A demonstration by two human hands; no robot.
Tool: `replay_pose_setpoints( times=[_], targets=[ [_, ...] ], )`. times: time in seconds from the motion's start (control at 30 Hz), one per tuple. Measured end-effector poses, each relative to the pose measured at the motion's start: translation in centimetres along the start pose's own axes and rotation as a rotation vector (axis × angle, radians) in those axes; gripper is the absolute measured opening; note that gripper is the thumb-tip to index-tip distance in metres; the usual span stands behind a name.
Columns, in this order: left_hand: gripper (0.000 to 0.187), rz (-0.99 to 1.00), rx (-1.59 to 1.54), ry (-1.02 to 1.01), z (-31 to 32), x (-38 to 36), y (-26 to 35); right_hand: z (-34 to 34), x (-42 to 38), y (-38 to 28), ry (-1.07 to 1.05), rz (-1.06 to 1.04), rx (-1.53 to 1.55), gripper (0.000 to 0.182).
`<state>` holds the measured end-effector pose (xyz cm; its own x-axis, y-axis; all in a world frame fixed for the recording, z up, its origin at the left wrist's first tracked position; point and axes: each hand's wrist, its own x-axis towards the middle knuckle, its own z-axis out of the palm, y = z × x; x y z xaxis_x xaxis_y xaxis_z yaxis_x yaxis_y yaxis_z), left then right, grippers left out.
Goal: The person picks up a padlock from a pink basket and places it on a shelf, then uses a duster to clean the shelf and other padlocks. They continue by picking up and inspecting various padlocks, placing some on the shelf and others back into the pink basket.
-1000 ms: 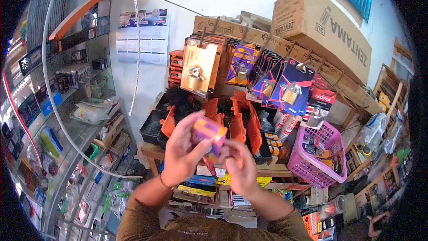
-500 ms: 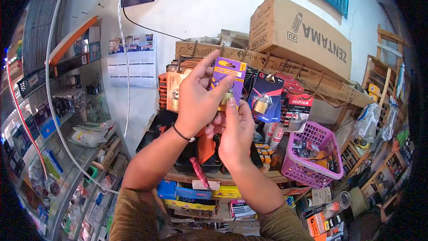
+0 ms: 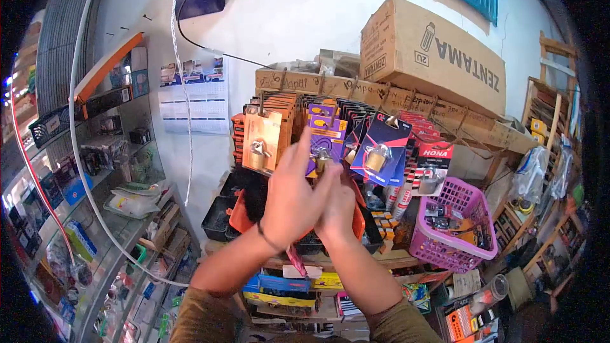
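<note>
A purple-and-yellow carded padlock hangs in the row of hooks, just above my fingers. My left hand, with a dark band at the wrist, is in front of it; its index finger points up and overlaps the card's left edge. Close against it, my right hand has its thumb raised just below the padlock, its other fingers blurred and partly hidden. Nothing held shows in either hand. A copper-coloured carded padlock hangs to the left, and a blue carded padlock to the right.
Above the row runs a wooden beam with a Zentama carton on it. A red-and-black Hona padlock card hangs over a purple basket. Black trays lie below; glass shelving stands left.
The purple card was between my fingers and now hangs on its hook, out of my grasp. Both hands have moved down from it and come together. The view has shifted slightly.
</note>
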<state>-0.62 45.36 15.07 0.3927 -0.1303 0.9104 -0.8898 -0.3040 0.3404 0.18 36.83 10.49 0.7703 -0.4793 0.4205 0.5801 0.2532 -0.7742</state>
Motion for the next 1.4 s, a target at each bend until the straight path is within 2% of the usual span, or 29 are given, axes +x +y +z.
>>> replay_pose_setpoints(
  times=[0.03,0.07,0.13,0.2,0.23,0.3,0.4,0.47,0.57,0.63,0.87,0.93,1.0,1.07,1.13,1.2,1.23,1.27,1.33,1.37,1.4],
  targets=[
    [0.048,0.002,0.001,0.004,-0.4,-0.8,0.4,-0.4,0.2,-0.4,-0.041,0.175,-0.006,0.022],
    [0.048,0.015,-0.025,0.002,-0.7,-1.6,0.5,0.0,0.3,-0.6,-0.042,0.174,-0.008,0.022],
    [0.048,0.015,-0.059,0.006,-1.1,-3.3,0.3,0.9,0.5,-1.1,-0.018,0.06,-0.053,0.044],
    [0.044,0.034,-0.075,-0.088,-1.9,-4.7,-0.5,0.5,1.7,-0.6,-0.019,0.064,-0.174,0.039],
    [0.041,0.103,-0.078,-0.055,-2.0,-5.3,-1.3,0.5,2.1,-0.3,-0.087,0.084,-0.062,0.037],
    [0.039,0.065,-0.112,-0.068,-2.8,-6.9,-2.2,0.9,2.4,0.1,-0.155,0.116,0.104,0.033],
    [0.032,0.037,-0.189,-0.11,-3.9,-8.8,-4.0,1.1,4.0,1.0,-0.023,0.135,0.161,0.032],
    [0.029,0.044,-0.221,-0.142,-4.7,-9.9,-5.0,1.2,4.4,1.3,-0.028,0.102,0.15,0.034],
    [0.025,-0.035,-0.291,-0.157,-5.1,-11.7,-6.5,1.1,4.5,2.0,0.117,0.073,0.13,0.037],
    [0.022,-0.191,-0.384,-0.202,-5.0,-12.8,-7.2,1.3,4.4,1.9,0.099,0.073,0.128,0.038],
    [0.02,-0.343,-0.438,-0.261,-4.2,-15.7,-8.9,0.1,4.3,2.3,0.028,0.129,0.158,0.038],
    [0.021,-0.221,-0.469,-0.363,-4.8,-15.8,-8.8,-0.3,2.4,1.7,-0.105,0.093,0.057,0.036],
    [0.023,-0.223,-0.448,-0.433,-5.2,-16.1,-8.9,-2.4,0.4,1.9,-0.099,0.134,0.068,0.032],
    [0.024,-0.198,-0.411,-0.467,-5.6,-15.8,-8.3,-5.2,-1.4,1.2,-0.251,0.269,-0.092,0.025],
    [0.027,-0.208,-0.387,-0.528,-5.6,-14.6,-7.1,-8.3,-2.4,0.2,-0.4,0.215,-0.223,0.021],
    [0.027,-0.167,-0.462,-0.52,-4.8,-13.4,-5.7,-10.1,-3.2,-2.3,-0.393,0.218,-0.207,0.017],
    [0.026,-0.052,-0.447,-0.515,-4.0,-12.6,-5.2,-11.7,-3.4,-3.3,-0.486,0.066,-0.438,0.016],
    [0.026,-0.05,-0.428,-0.545,-3.2,-12.1,-4.4,-13.3,-3.6,-4.4,-0.571,-0.09,-0.667,0.015],
    [0.028,0.12,-0.377,-0.598,-1.5,-10.5,-2.9,-15.9,-3.8,-7.7,-0.608,-0.189,-0.889,0.013],
    [0.029,0.095,-0.427,-0.642,-0.6,-9.7,-1.7,-17.7,-3.8,-8.6,-0.608,-0.257,-0.915,0.014],
    [0.029,0.081,-0.409,-0.668,0.4,-9.1,-0.9,-19.3,-3.9,-9.8,-0.563,-0.223,-0.916,0.013]
  ],
)
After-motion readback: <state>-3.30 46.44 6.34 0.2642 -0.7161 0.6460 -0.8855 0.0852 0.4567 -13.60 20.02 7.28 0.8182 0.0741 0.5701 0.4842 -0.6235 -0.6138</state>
